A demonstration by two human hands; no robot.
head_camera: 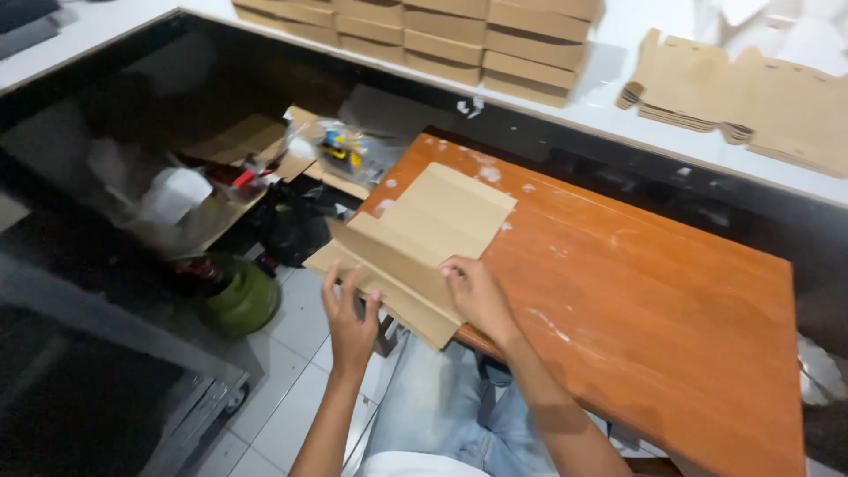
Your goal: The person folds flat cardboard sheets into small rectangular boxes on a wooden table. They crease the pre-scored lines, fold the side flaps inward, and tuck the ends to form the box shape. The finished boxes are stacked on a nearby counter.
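While flat cardboard blank overhangs orange table at frame centre, left hand fingers spread under edge, right hand pressing top; one blank, two hands

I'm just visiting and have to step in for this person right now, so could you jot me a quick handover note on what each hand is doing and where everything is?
Left hand: open, fingers spread against the near-left edge of the flat cardboard sheet, off the corner of the table.
Right hand: pressing down on the sheet's near edge, fingers curled on a flap.
The sheet lies over the near-left corner of the orange wooden table, partly overhanging.
Done: finished folded boxes are stacked on the white counter behind.
Left: this sheet is still mostly flat; more flat sheets wait on the counter at right.
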